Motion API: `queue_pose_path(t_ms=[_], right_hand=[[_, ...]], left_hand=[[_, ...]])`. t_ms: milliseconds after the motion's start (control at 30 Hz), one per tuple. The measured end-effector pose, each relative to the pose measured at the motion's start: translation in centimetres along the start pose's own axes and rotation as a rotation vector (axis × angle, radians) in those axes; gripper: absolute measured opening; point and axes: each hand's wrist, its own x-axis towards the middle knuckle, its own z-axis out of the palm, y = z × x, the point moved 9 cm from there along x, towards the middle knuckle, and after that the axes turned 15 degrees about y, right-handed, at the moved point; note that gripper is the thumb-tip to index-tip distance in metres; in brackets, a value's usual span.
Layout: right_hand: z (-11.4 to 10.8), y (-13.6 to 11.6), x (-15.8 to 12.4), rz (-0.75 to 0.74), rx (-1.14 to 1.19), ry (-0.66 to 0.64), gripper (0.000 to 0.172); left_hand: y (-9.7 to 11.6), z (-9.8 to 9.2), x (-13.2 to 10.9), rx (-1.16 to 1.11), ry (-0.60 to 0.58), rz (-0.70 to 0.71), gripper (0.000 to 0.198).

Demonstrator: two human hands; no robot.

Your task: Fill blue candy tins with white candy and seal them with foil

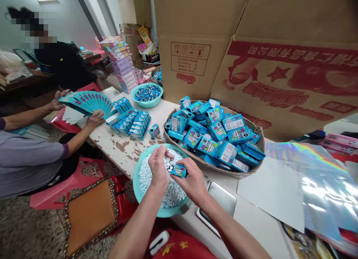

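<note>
My right hand (pixel 193 179) grips a small blue candy box (pixel 179 171) with "Caramelo Masgo"-like lettering, lying on its side with one end toward my left hand. My left hand (pixel 159 167) is cupped with its fingers curled, and small white candies (pixel 168 164) show between it and the box end. Both hands are above a turquoise basin (pixel 136 180) filled with the same white candies. Just beyond the basin, a cut-down cardboard tray (pixel 258 139) is heaped with blue candy boxes (pixel 216 131). One blue box (pixel 154 131) stands alone on the worn white table (pixel 120 149).
A co-worker's hands (pixel 96 118) hold a fan of flat blue cartons (pixel 86 101) beside packed box rows (pixel 140 123). A second basin (pixel 147 104) holds blue wrapped pieces. Large cardboard (pixel 192 28) stands behind. A metal tray (pixel 220 199) and white sheet (pixel 271 192) lie at right.
</note>
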Motion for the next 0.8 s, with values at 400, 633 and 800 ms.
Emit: queue_pose_path(t_ms=[400,633,800], right_hand=[[0.4,0.0,0.3,0.041,0.036,-0.024,0.032],[0.2,-0.3,0.4,0.038,0.085,0.007,0.029],[0.8,0.7,0.3,0.063,0.069,0.013,0.029]], left_hand=[[0.4,-0.1,-0.2,0.044,0.004,-0.013,0.035],[0.8,-0.4,-0.8,0.095,0.004,0.071,0.028],[0.3,-0.8,-0.3,0.059,0.009,0.108,0.031]])
